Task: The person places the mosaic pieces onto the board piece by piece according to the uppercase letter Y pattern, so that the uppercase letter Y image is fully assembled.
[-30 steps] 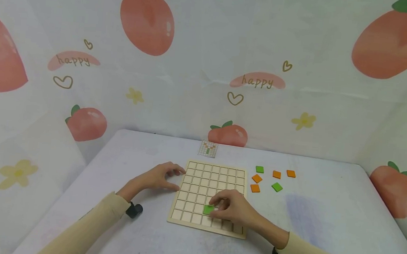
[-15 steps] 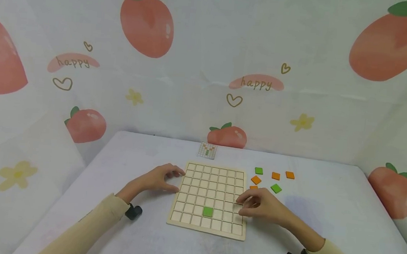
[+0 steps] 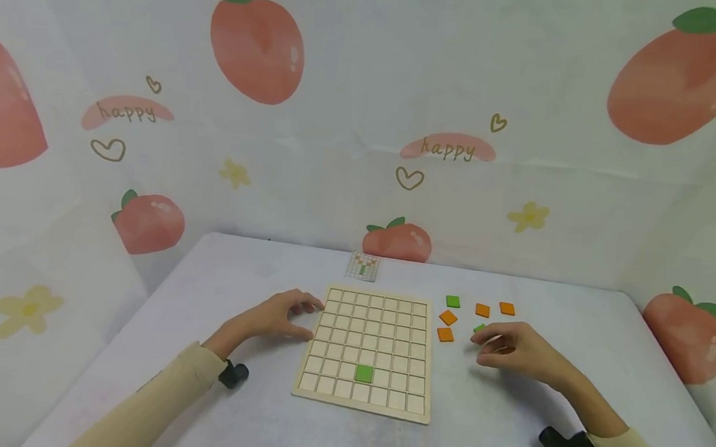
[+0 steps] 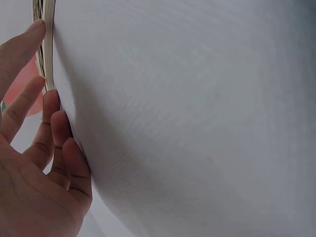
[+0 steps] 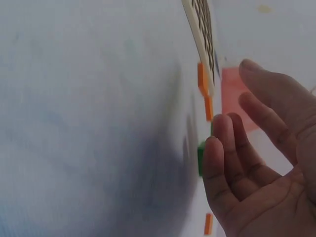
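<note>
A square wooden grid board [image 3: 358, 401] lies on the white table, with one green square tile [image 3: 364, 374] in a cell of its second row from the front. At the board's left edge rests my left hand [image 3: 280, 314], thumb and fingertips touching the rim, as the left wrist view also shows. My right hand [image 3: 516, 351] hovers right of the board with its fingers relaxed and nothing between them. Just beyond its fingertips a green tile [image 3: 479, 328] is mostly hidden by the hand. In the right wrist view, that green tile [image 5: 200, 160] shows beside the fingers.
Right of the board lie another green tile [image 3: 453, 301] and several orange tiles [image 3: 482, 310]. A small card [image 3: 363, 266] with a coloured grid pattern lies behind the board. A printed fruit cloth [image 3: 314, 141] hangs behind the table.
My right hand has left the green tile on the board and moved right, over the board's edge to the loose tiles. The left hand stays at the board's left edge.
</note>
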`<state>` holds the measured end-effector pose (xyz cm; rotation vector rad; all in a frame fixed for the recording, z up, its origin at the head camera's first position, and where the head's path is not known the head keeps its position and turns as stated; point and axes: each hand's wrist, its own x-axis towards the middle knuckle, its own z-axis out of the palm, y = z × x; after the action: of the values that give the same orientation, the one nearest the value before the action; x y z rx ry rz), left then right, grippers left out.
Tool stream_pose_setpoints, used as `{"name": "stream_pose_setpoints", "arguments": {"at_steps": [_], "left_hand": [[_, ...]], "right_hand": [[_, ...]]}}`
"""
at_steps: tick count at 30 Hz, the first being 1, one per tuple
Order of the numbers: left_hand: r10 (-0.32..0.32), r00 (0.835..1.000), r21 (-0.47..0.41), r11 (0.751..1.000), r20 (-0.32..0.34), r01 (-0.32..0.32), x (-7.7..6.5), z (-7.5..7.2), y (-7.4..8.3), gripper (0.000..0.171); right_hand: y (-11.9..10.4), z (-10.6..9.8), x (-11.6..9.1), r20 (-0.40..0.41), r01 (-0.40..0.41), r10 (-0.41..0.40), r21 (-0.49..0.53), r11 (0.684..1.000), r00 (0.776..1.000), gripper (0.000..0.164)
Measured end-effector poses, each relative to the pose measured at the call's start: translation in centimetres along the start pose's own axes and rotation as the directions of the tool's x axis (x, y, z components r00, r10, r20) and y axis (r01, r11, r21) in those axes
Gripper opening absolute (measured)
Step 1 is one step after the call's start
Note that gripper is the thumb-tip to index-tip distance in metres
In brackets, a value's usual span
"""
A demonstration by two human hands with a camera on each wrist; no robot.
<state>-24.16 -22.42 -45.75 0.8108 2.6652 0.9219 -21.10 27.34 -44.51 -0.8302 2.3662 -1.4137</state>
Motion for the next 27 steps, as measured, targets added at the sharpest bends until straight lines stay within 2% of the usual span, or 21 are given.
{"name": "stream_pose_setpoints", "arguments": {"at_steps": [12, 20, 27], "left_hand": [[0.002, 1.000, 0.000, 1.000, 0.001, -0.002, -0.1, -0.2, 0.2, 0.053], [0.004, 1.000, 0.004, 1.000, 0.007, -0.005, 0.0, -0.3, 0.2, 0.054], [0.006, 1.000, 0.003, 1.000, 0.010, -0.006, 0.1, -0.3, 0.2, 0.053]], "right_hand": [[1.7, -2.7, -0.6, -0.045, -0.018, 0.016, -0.055, 0.998, 0.999, 0.038], [2.3, -3.0, 0.7, -0.039, -0.062, 0.057, -0.121, 0.991, 0.998, 0.048], [3.0, -3.0, 1.8, -0.030, -0.047, 0.043, -0.151, 0.987, 0.999, 0.047]]}}
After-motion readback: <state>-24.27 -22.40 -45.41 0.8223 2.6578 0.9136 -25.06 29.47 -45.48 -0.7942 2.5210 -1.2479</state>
